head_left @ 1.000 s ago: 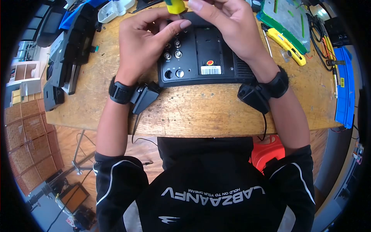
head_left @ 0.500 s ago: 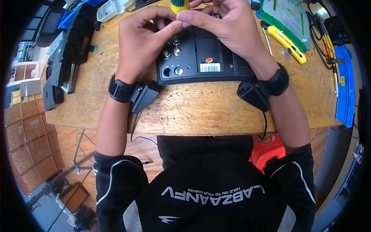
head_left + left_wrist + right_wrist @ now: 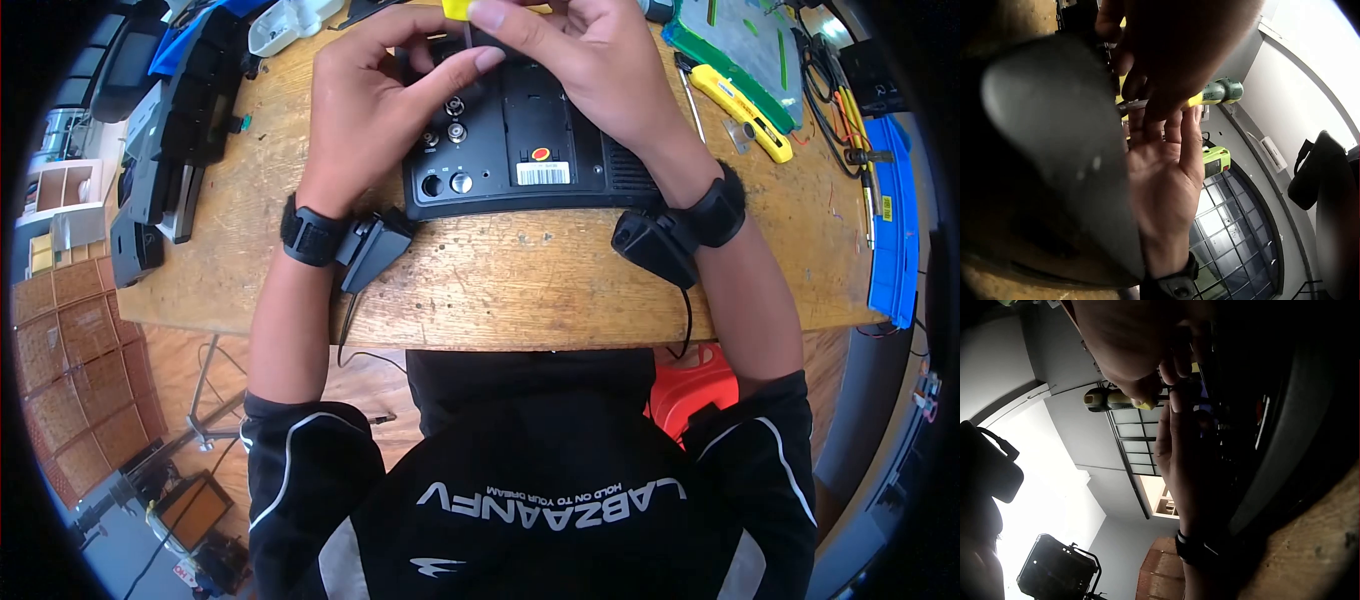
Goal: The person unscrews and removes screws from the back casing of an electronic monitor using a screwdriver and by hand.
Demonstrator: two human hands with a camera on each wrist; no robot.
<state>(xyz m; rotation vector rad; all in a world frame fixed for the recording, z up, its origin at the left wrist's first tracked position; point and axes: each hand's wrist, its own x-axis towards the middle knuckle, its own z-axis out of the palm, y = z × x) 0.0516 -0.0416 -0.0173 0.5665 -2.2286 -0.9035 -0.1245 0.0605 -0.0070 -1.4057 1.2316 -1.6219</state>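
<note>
In the head view a black electronic device (image 3: pixel 535 125), like the back of a monitor, lies on the wooden table, its round metal connectors and barcode label facing up. My right hand (image 3: pixel 620 80) holds the yellow-and-green handle of a screwdriver (image 3: pixel 1216 92), its thumb laid against it. The metal shaft points down toward the device's far left part. My left hand (image 3: pixel 365 115) has its thumb and index finger around that shaft, with the thumb over it. The tip is hidden behind the left thumb and fingers.
A yellow utility knife (image 3: pixel 740 112) lies right of the device, beside a green-edged tray (image 3: pixel 735 60). Farther right are a blue bin (image 3: pixel 892 225) and cables. Black equipment (image 3: pixel 180 110) stands on the left, with a white container (image 3: pixel 290 25) at the back.
The screwdriver handle dropped toward the left hand, then rose again, so more shaft shows now. The right thumb met the left one half a second ago and is now apart from it.
</note>
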